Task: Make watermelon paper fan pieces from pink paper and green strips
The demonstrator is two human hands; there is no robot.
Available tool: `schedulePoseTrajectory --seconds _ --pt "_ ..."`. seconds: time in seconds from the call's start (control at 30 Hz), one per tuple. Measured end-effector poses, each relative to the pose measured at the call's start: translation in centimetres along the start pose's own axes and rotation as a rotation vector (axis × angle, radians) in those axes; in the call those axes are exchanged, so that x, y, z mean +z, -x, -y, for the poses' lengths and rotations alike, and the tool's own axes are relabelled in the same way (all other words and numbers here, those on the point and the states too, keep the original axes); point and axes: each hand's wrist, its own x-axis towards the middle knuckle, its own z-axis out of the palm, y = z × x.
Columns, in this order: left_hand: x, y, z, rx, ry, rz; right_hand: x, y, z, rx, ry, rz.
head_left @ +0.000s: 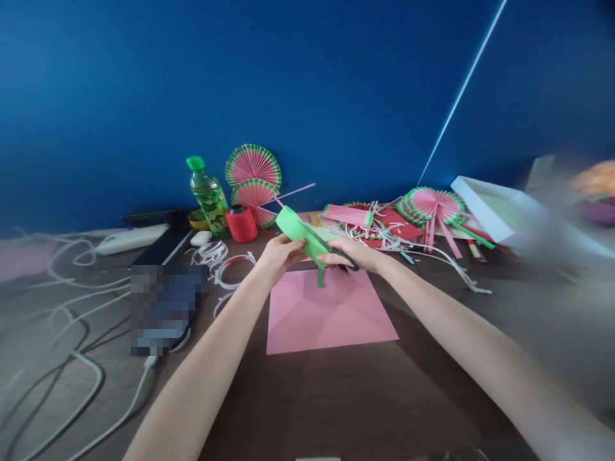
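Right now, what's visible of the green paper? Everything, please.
The green paper is bright, plain and thin-looking, longer than wide. It is held up near the far edge of the pink sheet, slanting from upper left to lower right. The left hand grips its near side; the right hand is at its lower right end, holding dark-handled scissors against it. A narrow, darker green strip shows below; whether it is attached is unclear.
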Motion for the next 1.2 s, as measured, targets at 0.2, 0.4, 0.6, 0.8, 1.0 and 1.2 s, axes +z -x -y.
schedulePoseTrajectory --seconds 0.2,0.4,0.6,0.8,1.0,1.2 --pt "0.2 0.1 -0.1 -0.003 0.007 -0.037 0.0 0.1 0.1 -0.022 0.047 -0.004" --pt "0.4 0.1 -0.1 -0.010 -0.012 -0.057 0.0 -0.1 -0.4 -0.005 0.076 0.007" --pt "-0.8 -0.1 -0.6 0.164 -0.083 -0.125 -0.7 -0.1 -0.7 0.007 0.021 0.151" --pt "-2.5 -0.3 -1.5 0.342 -0.429 -0.231 -1.0 0.3 -0.3 0.079 0.056 0.169" --pt "-2.5 -0.1 -1.8 0.348 -0.586 -0.165 -1.1 0.4 -0.6 0.104 0.029 0.229" --pt "-3.3 -0.5 -2.0 0.321 -0.408 -0.225 -1.2 0.5 -0.5 0.106 0.049 0.169"
